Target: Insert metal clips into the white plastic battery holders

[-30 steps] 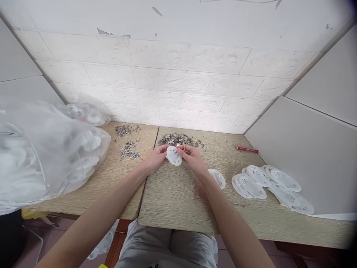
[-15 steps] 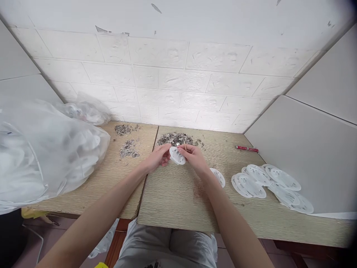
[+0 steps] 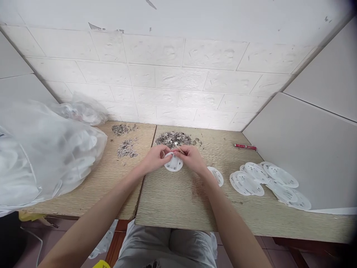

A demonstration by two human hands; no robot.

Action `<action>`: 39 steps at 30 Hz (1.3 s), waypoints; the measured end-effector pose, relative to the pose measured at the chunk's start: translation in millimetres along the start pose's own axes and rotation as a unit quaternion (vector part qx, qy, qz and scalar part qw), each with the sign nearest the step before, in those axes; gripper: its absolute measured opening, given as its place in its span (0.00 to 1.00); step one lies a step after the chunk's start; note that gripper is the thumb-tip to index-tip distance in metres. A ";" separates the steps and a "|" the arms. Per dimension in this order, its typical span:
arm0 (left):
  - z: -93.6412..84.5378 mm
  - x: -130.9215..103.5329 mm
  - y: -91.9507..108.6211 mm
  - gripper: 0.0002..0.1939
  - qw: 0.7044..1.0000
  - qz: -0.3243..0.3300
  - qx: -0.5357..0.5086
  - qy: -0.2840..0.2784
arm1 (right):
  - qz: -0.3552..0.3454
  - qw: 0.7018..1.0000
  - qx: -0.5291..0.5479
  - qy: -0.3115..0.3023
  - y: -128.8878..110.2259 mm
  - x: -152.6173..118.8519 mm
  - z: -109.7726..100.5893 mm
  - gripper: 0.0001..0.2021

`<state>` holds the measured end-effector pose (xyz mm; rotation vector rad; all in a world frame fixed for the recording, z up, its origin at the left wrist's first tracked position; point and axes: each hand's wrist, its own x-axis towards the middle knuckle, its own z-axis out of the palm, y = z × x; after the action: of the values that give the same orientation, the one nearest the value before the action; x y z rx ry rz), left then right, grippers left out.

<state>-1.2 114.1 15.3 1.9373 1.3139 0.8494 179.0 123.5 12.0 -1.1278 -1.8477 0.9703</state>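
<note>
Between my hands is a white round plastic disc with small metal pieces set in it. My left hand grips its left edge, thumb on top. My right hand is closed at the disc's upper right edge and also pinches a thin pale stick. Whatever lies under the fingertips is hidden. Just beyond the hands is a heap of small metal pieces. Another white disc lies beside my right forearm, partly covered by it.
Several finished-looking white discs lie overlapped at the right. A red-handled tool rests near the right panel. Two smaller metal heaps lie left of the table seam. A large clear bag of white parts fills the left side.
The disc has turned from tilted to flatter, its face now toward me. My left hand has moved its thumb onto the disc's upper edge, and both hands are closer together.
</note>
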 end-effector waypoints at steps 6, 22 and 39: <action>6.0 -0.4 -2.6 0.06 0.997 0.043 0.055 0.040 | -0.009 0.999 -0.042 0.014 -1.5 -0.4 3.3 0.10; -12.4 1.4 14.0 0.02 0.978 -0.016 0.068 -0.196 | -0.006 0.999 0.005 0.048 -2.8 -1.0 -6.6 0.12; -1.2 -15.5 37.6 0.11 0.925 0.078 0.171 -0.329 | 0.031 0.990 -0.002 0.139 6.8 2.0 -16.2 0.16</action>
<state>13.3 88.5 43.4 2.3310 0.9377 -0.0106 195.0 131.1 13.4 -1.2605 -1.5993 0.7976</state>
